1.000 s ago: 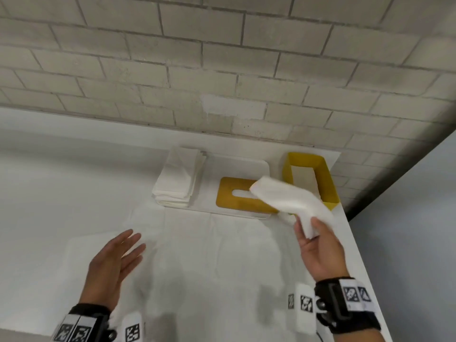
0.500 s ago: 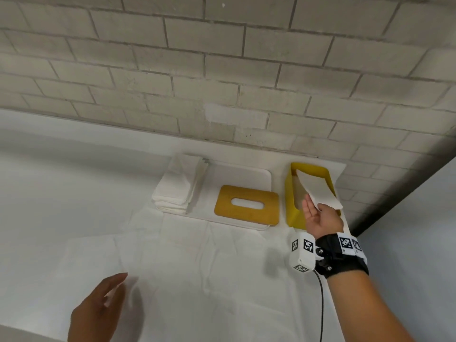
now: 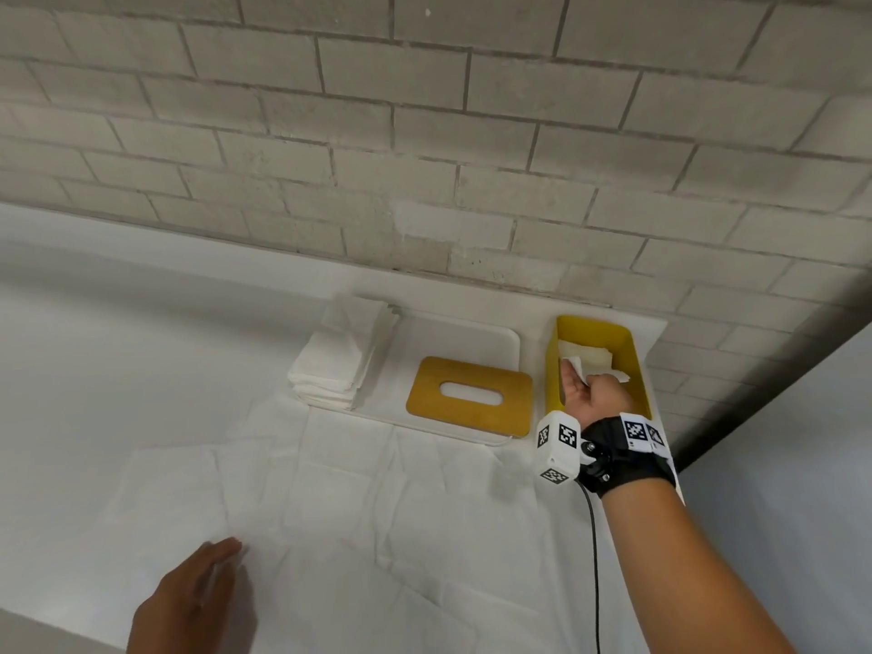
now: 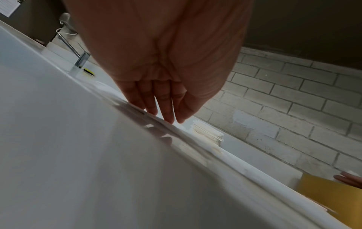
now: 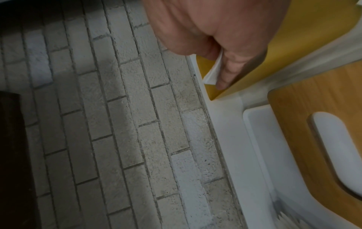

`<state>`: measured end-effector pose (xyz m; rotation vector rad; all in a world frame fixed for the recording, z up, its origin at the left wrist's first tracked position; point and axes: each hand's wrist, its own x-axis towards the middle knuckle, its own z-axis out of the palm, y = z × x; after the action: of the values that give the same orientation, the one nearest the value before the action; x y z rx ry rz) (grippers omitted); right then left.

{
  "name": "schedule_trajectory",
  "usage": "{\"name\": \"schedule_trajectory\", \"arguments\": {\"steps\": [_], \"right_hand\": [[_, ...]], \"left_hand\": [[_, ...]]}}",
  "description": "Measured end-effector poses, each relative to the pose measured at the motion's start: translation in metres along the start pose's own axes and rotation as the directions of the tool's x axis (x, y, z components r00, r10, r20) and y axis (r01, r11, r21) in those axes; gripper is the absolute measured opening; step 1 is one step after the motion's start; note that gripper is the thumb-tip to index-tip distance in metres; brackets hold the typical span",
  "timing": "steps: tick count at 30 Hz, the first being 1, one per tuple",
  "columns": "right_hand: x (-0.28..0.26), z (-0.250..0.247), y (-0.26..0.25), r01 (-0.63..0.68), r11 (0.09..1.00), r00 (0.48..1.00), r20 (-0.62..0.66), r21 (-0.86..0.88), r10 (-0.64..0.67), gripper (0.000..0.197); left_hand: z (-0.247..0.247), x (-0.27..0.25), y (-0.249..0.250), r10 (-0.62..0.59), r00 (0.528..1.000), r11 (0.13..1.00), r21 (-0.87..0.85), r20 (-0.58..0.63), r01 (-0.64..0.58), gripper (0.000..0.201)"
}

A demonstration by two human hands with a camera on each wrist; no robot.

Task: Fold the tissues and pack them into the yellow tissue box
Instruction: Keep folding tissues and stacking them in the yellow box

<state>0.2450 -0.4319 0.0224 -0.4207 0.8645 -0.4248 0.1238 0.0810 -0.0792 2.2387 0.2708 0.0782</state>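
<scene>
With the right hand (image 3: pixel 587 394) down inside the open yellow tissue box (image 3: pixel 632 356) at two o'clock on the white counter (image 3: pixel 94 370), grip pinching a folded white tissue (image 3: pixel 578 368), and the left hand (image 3: pixel 188 601) resting flat and relaxed at seven o'clock, I'd worry the tissue drags out or unfolds on release.

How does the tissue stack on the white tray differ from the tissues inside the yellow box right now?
The tissue stack lies untouched on the white tray, beside the wooden lid; the tissues in the yellow box are partly gripped by the right hand. The stack sits neat and in the open; the boxed tissue looks rumpled and walled in. Both are white and folded.
</scene>
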Motion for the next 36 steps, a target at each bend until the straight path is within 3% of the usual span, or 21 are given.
{"name": "schedule_trajectory", "arguments": {"steps": [5, 7, 12, 14, 17, 20, 23, 29, 34, 36], "right_hand": [[-0.014, 0.003, -0.003, 0.034, 0.993, 0.999, 0.006, 0.114, -0.035, 0.045], [-0.020, 0.005, -0.003, 0.103, 0.988, 0.994, 0.019, 0.116, -0.106, 0.045], [-0.032, 0.007, -0.007, 0.088, 0.993, 0.995, 0.036, 0.078, -0.091, 0.031], [-0.034, 0.009, -0.008, 0.089, 0.993, 0.995, 0.028, 0.072, -0.091, 0.036], [-0.036, 0.013, -0.009, 0.107, 0.993, 0.994, 0.031, 0.046, -0.109, 0.044], [-0.034, 0.012, -0.008, 0.078, 0.996, 0.996, 0.028, 0.043, -0.079, 0.036], [-0.025, 0.009, -0.009, 0.048, 0.997, 0.999, 0.005, 0.052, -0.048, 0.044], [-0.013, 0.000, -0.012, 0.012, 1.000, 0.998, 0.054, 0.007, -0.012, 0.025], [-0.027, -0.009, -0.018, -0.010, 0.997, 0.994, 0.105, -0.079, 0.018, 0.035], [-0.045, -0.021, -0.024, -0.043, 0.996, 0.987, 0.148, -0.082, 0.055, 0.037]], "left_hand": [[0.000, 0.001, 0.002, 0.022, 1.000, 1.000, -0.001, -0.003, -0.022, 0.025], [0.000, -0.001, 0.006, 0.034, 0.999, 0.999, -0.011, -0.016, -0.035, 0.024], [-0.004, -0.003, 0.003, 0.030, 0.999, 0.999, -0.042, 0.042, -0.028, 0.026], [-0.003, -0.002, -0.002, 0.034, 0.999, 0.999, -0.021, 0.031, -0.033, 0.038], [-0.002, 0.000, -0.001, 0.054, 0.998, 0.998, -0.013, 0.038, -0.053, 0.034], [0.000, 0.002, -0.004, 0.067, 0.997, 0.997, -0.035, 0.026, -0.066, 0.025], [0.001, 0.002, -0.007, 0.069, 0.998, 0.997, -0.033, 0.002, -0.069, 0.026], [0.002, -0.001, -0.004, 0.078, 0.996, 0.997, -0.005, -0.040, -0.078, 0.027], [0.001, -0.003, 0.000, -0.014, 1.000, 0.999, 0.048, -0.023, 0.015, 0.028], [-0.002, -0.005, 0.004, -0.010, 1.000, 0.997, 0.072, -0.007, 0.011, 0.019]]}}
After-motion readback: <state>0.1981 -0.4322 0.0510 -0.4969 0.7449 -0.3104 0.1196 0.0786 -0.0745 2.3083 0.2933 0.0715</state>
